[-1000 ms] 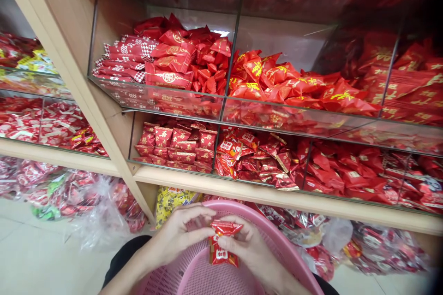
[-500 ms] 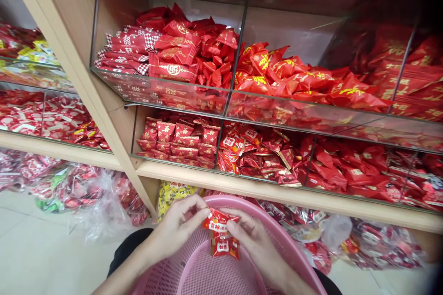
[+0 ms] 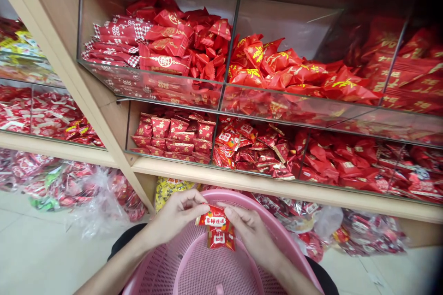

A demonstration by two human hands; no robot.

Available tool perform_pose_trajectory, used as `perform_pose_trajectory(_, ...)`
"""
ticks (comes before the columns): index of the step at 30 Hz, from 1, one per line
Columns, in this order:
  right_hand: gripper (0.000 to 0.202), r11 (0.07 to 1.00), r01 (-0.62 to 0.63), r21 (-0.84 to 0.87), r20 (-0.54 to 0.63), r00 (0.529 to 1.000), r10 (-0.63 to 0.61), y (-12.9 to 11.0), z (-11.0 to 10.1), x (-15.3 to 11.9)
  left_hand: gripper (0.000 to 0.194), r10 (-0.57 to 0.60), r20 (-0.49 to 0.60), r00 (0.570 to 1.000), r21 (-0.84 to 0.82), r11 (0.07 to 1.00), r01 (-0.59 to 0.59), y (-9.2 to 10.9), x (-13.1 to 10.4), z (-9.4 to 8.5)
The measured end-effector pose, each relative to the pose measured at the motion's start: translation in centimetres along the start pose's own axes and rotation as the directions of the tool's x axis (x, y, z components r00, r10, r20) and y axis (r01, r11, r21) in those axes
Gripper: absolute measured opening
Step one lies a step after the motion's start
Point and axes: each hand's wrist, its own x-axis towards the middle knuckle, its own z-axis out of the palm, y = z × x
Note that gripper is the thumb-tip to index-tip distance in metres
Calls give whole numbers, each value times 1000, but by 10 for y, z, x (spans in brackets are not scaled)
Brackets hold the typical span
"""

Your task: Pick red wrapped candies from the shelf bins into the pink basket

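Note:
Between my two hands is a red wrapped candy [image 3: 213,219] with white lettering and orange fruit prints. My left hand [image 3: 180,214] pinches its left end; my right hand [image 3: 246,227] grips the right end between thumb and fingers. Directly beneath it hangs a second red packet [image 3: 221,238], overlapped by the first; what supports it is hidden. Both hands are over a pink plastic basket [image 3: 273,214] with a perforated bottom, which stands between the dark-clothed knees.
Ahead, wooden shelves [image 3: 207,175] carry clear-fronted bins with red packets [image 3: 169,57]. Bagged candies lie on the floor under the lowest shelf, including a yellow bag [image 3: 173,190] behind the basket and clear plastic bags [image 3: 100,198] at left.
The view has shifted slightly, so the shelves appear further left and up. The upper candy has been turned to show more of its printed front. Both hands keep their grip.

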Motion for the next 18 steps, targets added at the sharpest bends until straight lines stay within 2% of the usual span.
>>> perform_pose_trajectory(3, 35, 998, 10, -64, -22, 1000, -11, 5, -3, 1, 19, 4, -20, 1000, -12, 1000, -5, -1, 4, 1)
perform_pose_trajectory(6, 39, 988, 21, -153, -115, 993, -39, 9, -8, 0, 22, -22, -79, 997, -26, 999, 20, 0, 7, -3)
perform_pose_trajectory(8, 43, 950, 51, -307, -173, 979, -108, 9, -12, -1, 23, -45, -116, 992, -22, 999, 43, 1, 9, -6)
perform_pose_trajectory(9, 48, 900, 82, -427, -164, 972, -167, 8, -14, -1, 23, -52, -120, 991, -22, 999, 49, 1, 10, -7)
perform_pose_trajectory(11, 64, 707, 188, -682, -39, 956, -292, 5, -15, -2, 24, -57, -100, 993, -40, 998, 53, 1, 11, -5)
perform_pose_trajectory(13, 73, 479, 304, -823, 139, 927, -349, 4, -13, -2, 23, -52, -59, 997, -63, 997, 49, -1, 12, 0)
perform_pose_trajectory(14, 69, 407, 336, -849, 194, 916, -351, 4, -12, -2, 23, -49, -42, 998, -70, 997, 46, -1, 12, 3)
perform_pose_trajectory(16, 54, 362, 342, -867, 221, 916, -336, 5, -10, -2, 22, -39, -16, 999, -58, 998, 38, -1, 11, 6)
perform_pose_trajectory(18, 46, 387, 313, -867, 197, 930, -311, 7, -9, -3, 19, -15, -7, 1000, -1, 1000, 15, 0, 9, 4)
